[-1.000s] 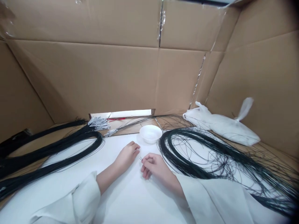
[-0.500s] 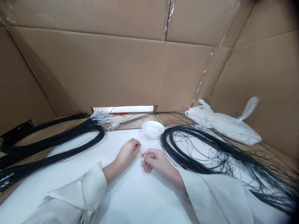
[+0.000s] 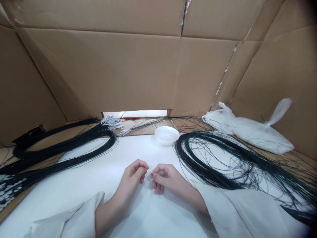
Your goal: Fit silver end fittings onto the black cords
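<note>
Grip: R hand (image 3: 167,178) pinches strand (image 3: 151,173); L hand (image 3: 132,177), can't tell. L bundle (image 3: 74,141) white-tipped already; R coil (image 3: 183,152), no tips seen.

Bowl (image 3: 167,141) on table (image 3: 133,150) between left cords (image 3: 56,150) and right cords (image 3: 247,152); bag (image 3: 264,135) behind latter.

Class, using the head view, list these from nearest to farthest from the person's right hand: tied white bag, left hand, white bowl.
1. Left hand: directly to the left.
2. White bowl: ahead, beyond both hands.
3. Tied white bag: back right.
</note>
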`<state>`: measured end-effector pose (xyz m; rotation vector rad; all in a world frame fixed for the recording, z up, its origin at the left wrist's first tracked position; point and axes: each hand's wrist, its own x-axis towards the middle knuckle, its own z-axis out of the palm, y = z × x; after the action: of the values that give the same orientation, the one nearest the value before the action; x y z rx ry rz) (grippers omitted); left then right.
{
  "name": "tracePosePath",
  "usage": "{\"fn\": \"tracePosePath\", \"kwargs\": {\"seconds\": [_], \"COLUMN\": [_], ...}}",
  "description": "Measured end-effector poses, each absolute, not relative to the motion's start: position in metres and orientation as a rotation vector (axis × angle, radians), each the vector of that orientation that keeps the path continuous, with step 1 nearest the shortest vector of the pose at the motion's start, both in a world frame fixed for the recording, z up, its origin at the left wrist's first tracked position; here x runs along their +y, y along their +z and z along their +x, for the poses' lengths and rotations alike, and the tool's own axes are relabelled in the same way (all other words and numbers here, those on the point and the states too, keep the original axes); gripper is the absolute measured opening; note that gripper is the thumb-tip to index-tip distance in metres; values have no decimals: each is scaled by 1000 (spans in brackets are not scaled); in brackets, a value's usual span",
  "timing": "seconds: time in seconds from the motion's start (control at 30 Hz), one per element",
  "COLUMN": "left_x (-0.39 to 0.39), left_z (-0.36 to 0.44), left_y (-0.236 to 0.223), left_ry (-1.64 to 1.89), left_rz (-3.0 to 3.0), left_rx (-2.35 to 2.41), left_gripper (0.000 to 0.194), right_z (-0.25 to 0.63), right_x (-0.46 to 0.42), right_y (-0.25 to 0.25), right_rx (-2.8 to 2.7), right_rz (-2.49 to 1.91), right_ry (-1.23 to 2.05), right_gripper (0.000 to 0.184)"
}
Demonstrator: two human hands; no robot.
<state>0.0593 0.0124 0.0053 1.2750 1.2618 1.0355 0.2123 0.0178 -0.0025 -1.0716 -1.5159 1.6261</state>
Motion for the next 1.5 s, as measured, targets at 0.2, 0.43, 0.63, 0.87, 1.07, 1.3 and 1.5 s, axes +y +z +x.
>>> {"fn": "tracePosePath", "kwargs": {"seconds": [0.2, 0.43, 0.63, 0.87, 1.07, 1.3, 1.5], "left_x": [10, 11, 13, 13, 14, 14, 15], "left_z": [61, 63, 62, 61, 62, 61, 61], "left_y": [6, 7, 6, 4, 6, 4, 3], "left_ry": [1022, 988, 950, 936, 926, 929, 923], "left_rz": [1220, 1237, 1282, 1255, 1246, 1269, 1271], "left_rx": [1254, 1215, 1164, 1153, 1180, 1176, 1151], "left_gripper": [10, 16, 19, 20, 22, 22, 21], "right_z": [212, 212, 213, 215, 214, 215, 214], "right_x": [18, 19, 20, 20, 21, 21, 22], "right_y": [0, 1, 0, -2, -2, -1, -2], "right_rx": [-1515, -1466, -1441, -1425, -1436, -1428, -1437], "right_rz": [-1098, -1105, -1114, -1142, -1136, -1133, -1141], "right_ry": [1624, 1610, 1649, 1658, 1645, 1645, 1641], "right_gripper": [14, 21, 12, 8, 11, 10, 11]}}
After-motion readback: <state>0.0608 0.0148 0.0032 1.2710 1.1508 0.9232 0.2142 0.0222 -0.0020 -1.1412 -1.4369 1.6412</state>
